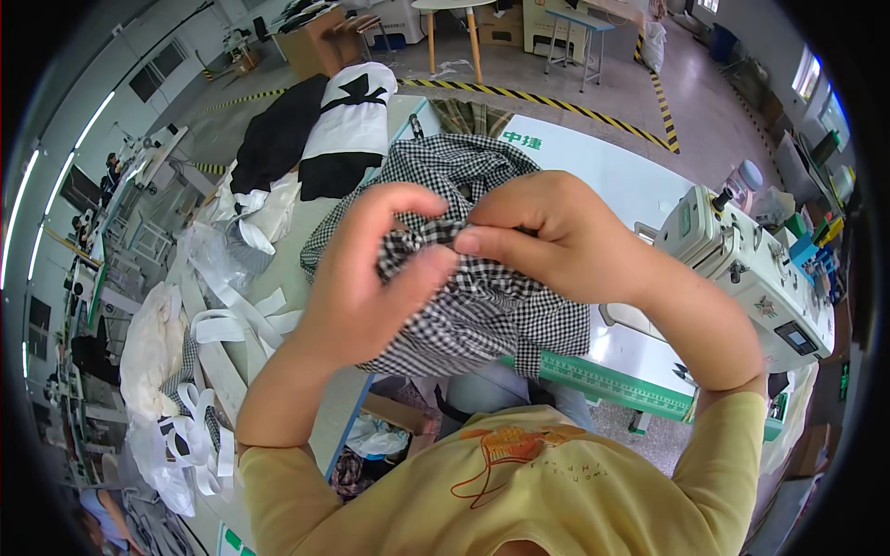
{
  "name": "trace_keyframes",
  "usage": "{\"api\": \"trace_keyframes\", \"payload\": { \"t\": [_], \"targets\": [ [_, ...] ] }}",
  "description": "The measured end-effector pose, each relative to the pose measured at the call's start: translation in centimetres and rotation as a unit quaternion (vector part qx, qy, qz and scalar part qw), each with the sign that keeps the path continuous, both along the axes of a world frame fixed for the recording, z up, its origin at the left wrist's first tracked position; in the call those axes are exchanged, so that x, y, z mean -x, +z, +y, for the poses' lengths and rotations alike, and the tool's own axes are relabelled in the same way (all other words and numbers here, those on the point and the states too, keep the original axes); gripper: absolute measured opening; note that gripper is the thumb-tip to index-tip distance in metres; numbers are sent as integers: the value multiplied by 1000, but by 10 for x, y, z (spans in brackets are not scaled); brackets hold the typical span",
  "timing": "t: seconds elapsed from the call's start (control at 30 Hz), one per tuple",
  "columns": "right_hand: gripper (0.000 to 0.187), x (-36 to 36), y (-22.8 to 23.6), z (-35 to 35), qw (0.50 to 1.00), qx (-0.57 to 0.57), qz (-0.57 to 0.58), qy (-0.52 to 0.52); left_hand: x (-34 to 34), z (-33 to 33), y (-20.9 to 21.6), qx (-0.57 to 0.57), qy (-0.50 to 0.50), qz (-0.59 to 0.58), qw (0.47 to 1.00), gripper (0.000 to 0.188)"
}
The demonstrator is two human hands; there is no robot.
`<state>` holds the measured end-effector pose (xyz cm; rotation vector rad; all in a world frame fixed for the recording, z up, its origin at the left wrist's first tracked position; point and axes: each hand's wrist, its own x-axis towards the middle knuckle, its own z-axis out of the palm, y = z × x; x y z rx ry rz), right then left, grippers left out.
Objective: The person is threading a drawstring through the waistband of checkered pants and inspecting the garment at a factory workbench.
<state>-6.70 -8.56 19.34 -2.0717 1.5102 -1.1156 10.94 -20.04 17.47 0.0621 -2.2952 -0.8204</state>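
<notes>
Gingham cloth [491,320], in small black and white checks, lies bunched in front of the person, over the near edge of the white tabletop [603,171] and the pale surface to its left. The right hand [561,236] pinches a gathered fold of it between thumb and bent forefinger, the thumb tip pressed against the fabric. The left hand [362,287] curves around the same gathered part, its thumb and forefinger spread apart with cloth between them; motion blurs these fingers, so I cannot tell how firmly they grip. A white sewing machine [756,278] stands at the right, beyond the right forearm, and a green ruler strip [612,381] runs along the tabletop's near edge. To the left lie loose white strips [227,326] and a clear plastic bag [215,255], with a folded black-and-white garment [348,125] farther back.
</notes>
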Motion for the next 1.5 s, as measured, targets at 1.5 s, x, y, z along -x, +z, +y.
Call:
{"api": "trace_keyframes", "payload": {
  "t": [1.5],
  "targets": [
    [34, 44, 15, 39, 993, 75, 27, -85, -71, -158, 87, 70, 220, 6, 973, 46]
  ]
}}
